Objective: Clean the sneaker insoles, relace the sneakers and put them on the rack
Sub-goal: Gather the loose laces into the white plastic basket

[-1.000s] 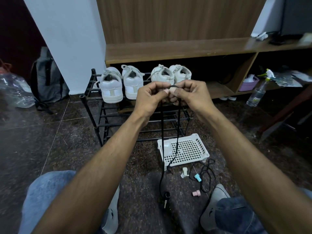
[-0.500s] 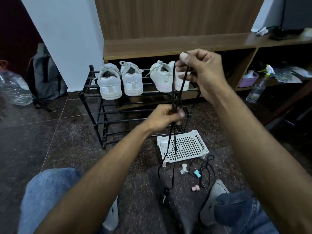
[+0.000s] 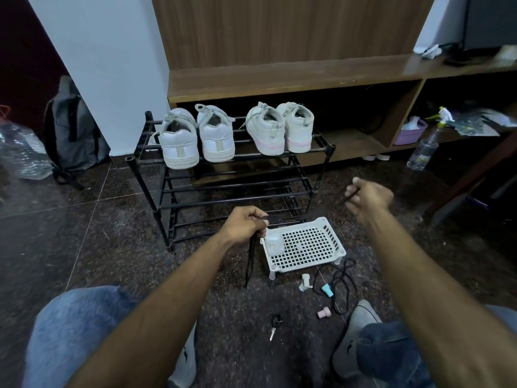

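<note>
So from the head view, this looks like the relacing part of the job: the left hand (image 3: 246, 224) has its fingers curled tight round a black lace (image 3: 249, 260), whose ends hang down toward the floor, and the right hand (image 3: 368, 198) pinches what looks like the other stretch of it out to the side, though that bit's blurry so I can't tell for sure. Both arms are stretched forward over the knees, hands well apart, right one a bit higher. Two pairs of white sneakers (image 3: 237, 134) already sit on the top shelf of the black rack (image 3: 232, 189), heels facing out. My guess is the lace is being pulled straight, and next it needs threading into the grey sneaker (image 3: 353, 333) down by the right knee, beside the white basket (image 3: 305, 245)
</note>
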Action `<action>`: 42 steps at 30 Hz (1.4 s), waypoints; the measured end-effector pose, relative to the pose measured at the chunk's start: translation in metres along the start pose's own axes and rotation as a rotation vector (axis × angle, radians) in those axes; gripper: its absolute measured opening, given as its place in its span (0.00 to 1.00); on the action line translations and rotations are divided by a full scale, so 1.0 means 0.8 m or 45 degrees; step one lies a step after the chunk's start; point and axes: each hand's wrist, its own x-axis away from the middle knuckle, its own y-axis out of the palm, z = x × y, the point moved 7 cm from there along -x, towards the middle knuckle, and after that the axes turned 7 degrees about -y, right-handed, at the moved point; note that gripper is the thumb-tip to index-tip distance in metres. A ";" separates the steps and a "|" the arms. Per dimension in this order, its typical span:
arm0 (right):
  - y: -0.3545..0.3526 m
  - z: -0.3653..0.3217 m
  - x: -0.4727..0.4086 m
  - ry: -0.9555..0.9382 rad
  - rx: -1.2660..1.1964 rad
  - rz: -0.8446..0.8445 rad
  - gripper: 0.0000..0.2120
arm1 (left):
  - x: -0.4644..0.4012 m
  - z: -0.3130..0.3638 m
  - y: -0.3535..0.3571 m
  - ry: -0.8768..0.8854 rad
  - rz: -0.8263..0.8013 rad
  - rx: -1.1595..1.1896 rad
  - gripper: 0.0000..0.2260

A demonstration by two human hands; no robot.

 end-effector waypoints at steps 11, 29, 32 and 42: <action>-0.007 0.132 0.010 0.013 0.548 0.126 0.20 | 0.005 0.043 -0.004 0.244 -0.004 -0.384 0.18; 0.158 0.109 0.153 -0.234 0.498 -1.208 0.09 | 0.028 0.109 -0.012 0.512 -0.040 -0.450 0.25; 0.154 0.123 0.149 -0.223 0.515 -1.141 0.02 | 0.027 0.117 -0.028 0.552 0.090 -0.238 0.26; 0.112 0.110 0.114 -0.006 -0.103 -0.849 0.05 | 0.015 0.018 -0.091 0.007 0.690 0.567 0.15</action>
